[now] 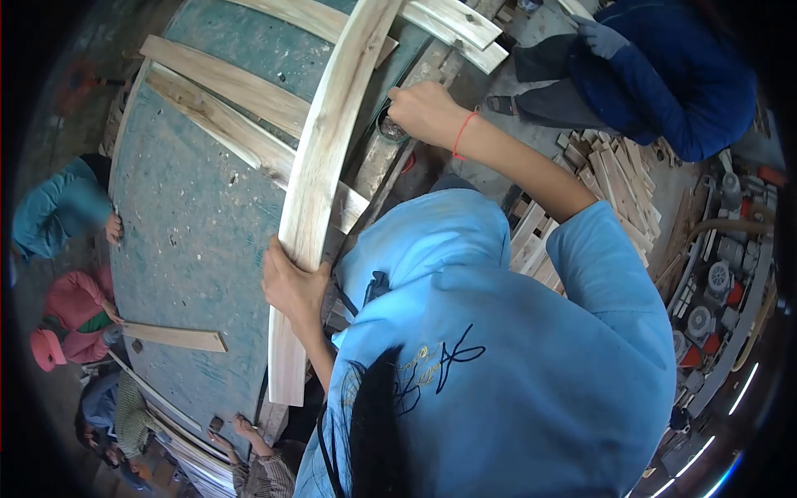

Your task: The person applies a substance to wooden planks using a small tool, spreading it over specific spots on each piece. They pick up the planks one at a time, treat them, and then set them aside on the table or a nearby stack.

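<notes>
A long pale wooden plank [320, 158] lies lengthwise in front of me, resting across other boards and the green table. My left hand [296, 278] is wrapped over its nearer part, with fingers at one edge and the thumb at the other. At a small dark can [390, 127] by the table's edge, my right hand [425, 114] has its fingers drawn together; whatever they hold is too small to make out. A red string bracelet circles the right wrist. Under the plank, several boards [224, 87] lie crosswise on the table.
The large green table [199, 199] is scuffed and speckled. Several people stand along its far side, one holding a short board [174, 336]. A gloved person [664, 75] stands at the upper right. Wood strips [614, 178] are piled on the floor, near machinery [718, 282].
</notes>
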A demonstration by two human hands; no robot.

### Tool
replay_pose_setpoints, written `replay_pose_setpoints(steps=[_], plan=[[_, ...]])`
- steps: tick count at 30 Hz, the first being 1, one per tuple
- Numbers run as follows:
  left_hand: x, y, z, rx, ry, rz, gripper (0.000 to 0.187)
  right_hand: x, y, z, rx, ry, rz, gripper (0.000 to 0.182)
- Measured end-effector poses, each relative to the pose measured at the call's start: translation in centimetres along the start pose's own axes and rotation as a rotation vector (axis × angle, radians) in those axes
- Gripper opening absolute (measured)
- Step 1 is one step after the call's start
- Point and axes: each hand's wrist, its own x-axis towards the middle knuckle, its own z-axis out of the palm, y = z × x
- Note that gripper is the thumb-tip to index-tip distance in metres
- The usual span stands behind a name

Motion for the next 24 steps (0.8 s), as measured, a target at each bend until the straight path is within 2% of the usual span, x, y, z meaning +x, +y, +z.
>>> replay_pose_setpoints(steps=[5,8,14,20,23,24], plan=[[0.1,0.6,-0.5,-0.056,-0.068,-0.064,0.08,-0.1,0.5,0.0,0.049,-0.007,-0.005,0.006],[0.1,0.6,-0.4,-0.063,-0.084,-0.075,0.079,0.0,0.8,-0.1,0.068,-0.08,0.019,0.006],[0.1,0.4,-0.2,-0.063,-0.081,-0.074,0.079,-0.2,0.7,-0.3,0.142,-0.038,-0.005,0.005],[0.0,0.5,-0.1,-0.078,-0.116,-0.087,0.079,-0.9,0.6,-0.4,0.194,-0.028,0.071,0.004],[-0.2,0.5,0.0,-0.061,-0.103,-0.073,0.082,-1.5,1.8,-0.2,0.295,-0.058,0.144,0.008],[-0.1,0.5,0.0,-0.079,-0.115,-0.084,0.082,-1.8,2.5,0.4,0.415,-0.075,0.198,0.011]])
